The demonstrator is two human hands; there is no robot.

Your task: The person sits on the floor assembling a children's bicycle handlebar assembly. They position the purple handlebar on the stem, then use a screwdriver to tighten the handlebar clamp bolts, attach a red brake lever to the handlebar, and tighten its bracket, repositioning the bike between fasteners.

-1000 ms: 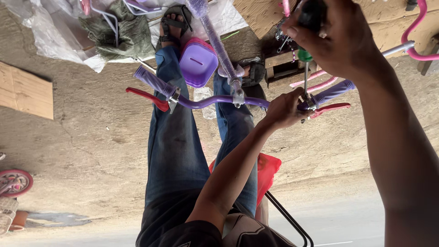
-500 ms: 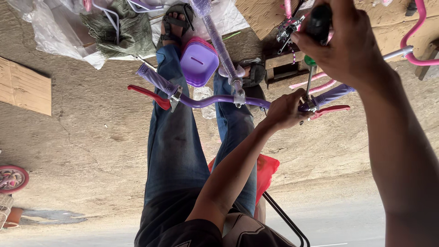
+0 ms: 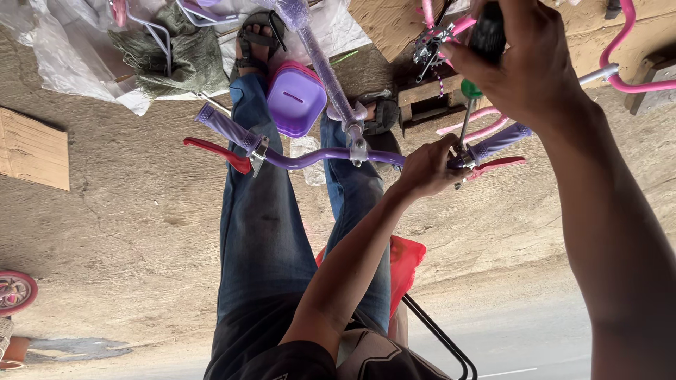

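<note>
The screwdriver [image 3: 467, 105] stands almost upright. Its black handle is buried in the right hand [image 3: 524, 60], whose fingers are clamped tight around it. The green collar and thin metal shaft run down out of the fist to the clamp of a red brake lever [image 3: 496, 165], just below those fingers.

The left hand [image 3: 426, 169] sits right beside the shaft's tip. Its fingers are wrapped shut around the purple handlebar [image 3: 317, 156], touching the bar just inside the wrapped purple grip [image 3: 500, 139]. From those fingers the bar runs away across the person's knees to a stem [image 3: 357, 144] in the middle. At the far end are a second purple grip [image 3: 222, 125] and a second red brake lever [image 3: 215, 151], both well away from either hand.

Beyond the left hand's fingers, a purple plastic-wrapped tube [image 3: 320, 63] rises from the stem, and a purple plastic box [image 3: 296, 98] rests against it between the person's sandalled feet. Just beside the right hand's knuckles lie a small chain sprocket [image 3: 429, 43] and pink frame tubes [image 3: 630, 67], on the dirt near a board.

Under the left forearm shows a red stool [image 3: 407, 260]. Far from both hands, a sheet of clear plastic [image 3: 56, 49] and a green cloth [image 3: 172, 56] lie on the ground. A piece of cardboard [image 3: 32, 149] and the edge of a small pink wheel [image 3: 14, 292] lie there too.
</note>
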